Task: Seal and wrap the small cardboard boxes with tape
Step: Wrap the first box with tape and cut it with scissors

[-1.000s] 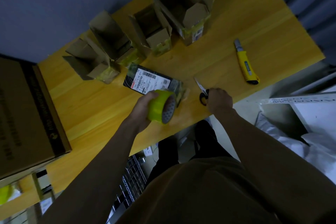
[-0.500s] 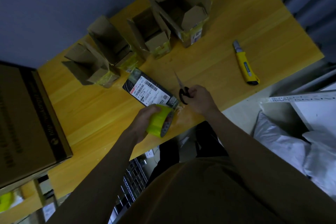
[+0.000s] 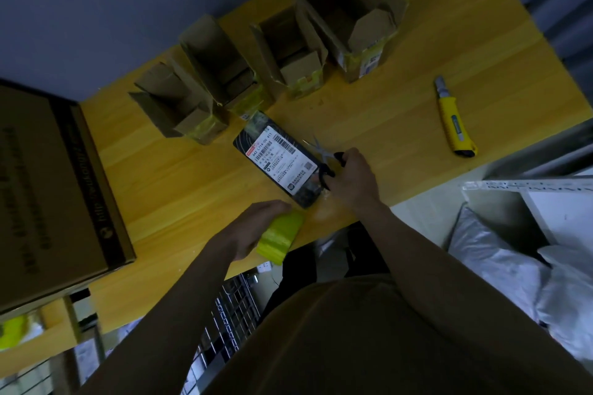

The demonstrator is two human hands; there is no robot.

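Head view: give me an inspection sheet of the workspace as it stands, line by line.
Surface: yellow wooden table, bare wood around the items.
Job's things: four open cardboard boxes in a row along the far edge, flaps up; a dark labelled package lying flat near the front edge; yellow tape roll; scissors.
Clutter: yellow utility knife lying apart to the right; large brown carton at the left.
Hands: left hand grips the tape roll; right hand holds the scissors beside the package.
Cables: nothing seen.
Surroundings: white plastic bags on the floor to the right; a wire rack under the table.
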